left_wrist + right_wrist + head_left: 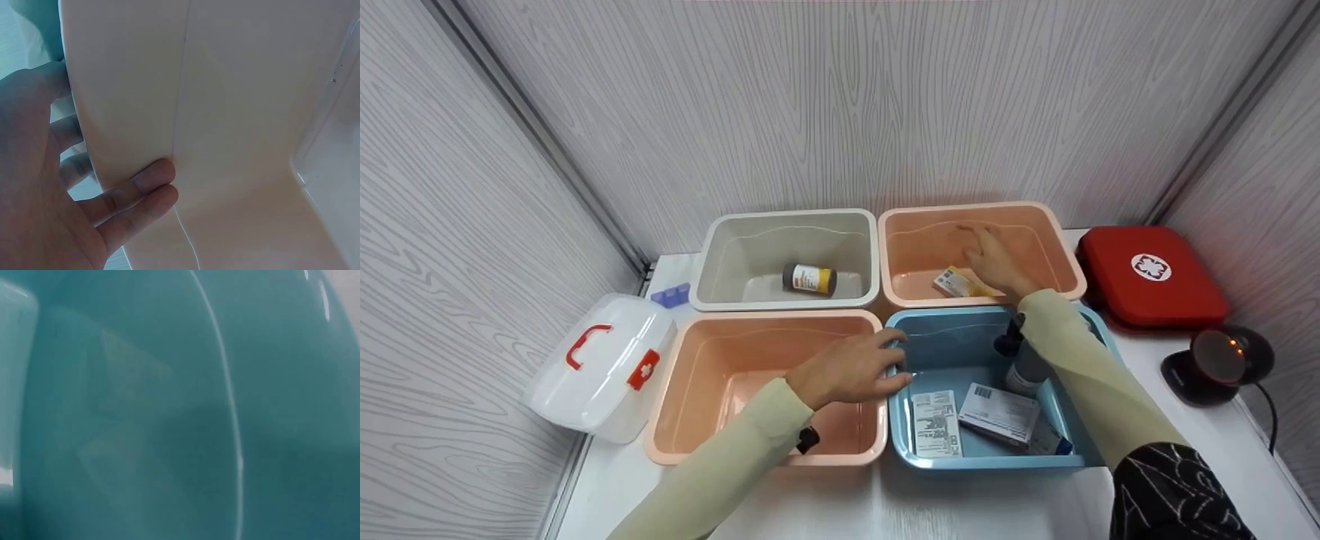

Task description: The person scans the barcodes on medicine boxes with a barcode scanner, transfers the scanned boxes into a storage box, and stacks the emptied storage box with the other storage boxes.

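Observation:
My left hand rests across the touching rims of the front peach bin and the blue bin. In the left wrist view, two fingertips of that hand touch the peach wall's inner side. My right hand is over the back peach bin, fingers spread and holding nothing visible. Beside it, a yellow-and-white medicine box lies on that bin's floor. Inside the blue bin are a white box, a printed white box and a bottle partly hidden by the right sleeve.
A dark pill bottle lies in the grey bin. At left stand a clear first-aid box and a purple pill organizer. A red case and a black scanner with a cable are at right.

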`<action>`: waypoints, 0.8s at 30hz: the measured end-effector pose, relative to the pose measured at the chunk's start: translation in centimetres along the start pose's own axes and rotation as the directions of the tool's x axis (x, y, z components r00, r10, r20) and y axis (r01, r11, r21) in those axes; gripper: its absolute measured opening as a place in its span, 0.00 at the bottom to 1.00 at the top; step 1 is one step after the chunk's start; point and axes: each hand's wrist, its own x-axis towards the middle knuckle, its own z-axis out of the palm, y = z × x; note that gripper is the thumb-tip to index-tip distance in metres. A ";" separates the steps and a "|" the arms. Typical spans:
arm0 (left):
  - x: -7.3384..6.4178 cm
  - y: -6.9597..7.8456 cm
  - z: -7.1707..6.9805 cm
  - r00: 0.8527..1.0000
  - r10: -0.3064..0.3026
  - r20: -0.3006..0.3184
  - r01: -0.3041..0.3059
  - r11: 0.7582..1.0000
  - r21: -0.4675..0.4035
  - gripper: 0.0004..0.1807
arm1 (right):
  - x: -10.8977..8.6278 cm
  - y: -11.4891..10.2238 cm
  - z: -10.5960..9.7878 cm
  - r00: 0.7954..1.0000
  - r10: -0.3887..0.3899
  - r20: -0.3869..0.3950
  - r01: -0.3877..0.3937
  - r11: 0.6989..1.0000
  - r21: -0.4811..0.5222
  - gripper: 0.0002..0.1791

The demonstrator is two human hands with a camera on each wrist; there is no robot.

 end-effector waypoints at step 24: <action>0.1 -0.1 -0.2 1.000 -0.022 0.016 0.022 1.000 -0.003 0.28 | -10.3 -5.1 1.5 0.858 -0.394 0.329 0.436 0.898 -0.062 0.13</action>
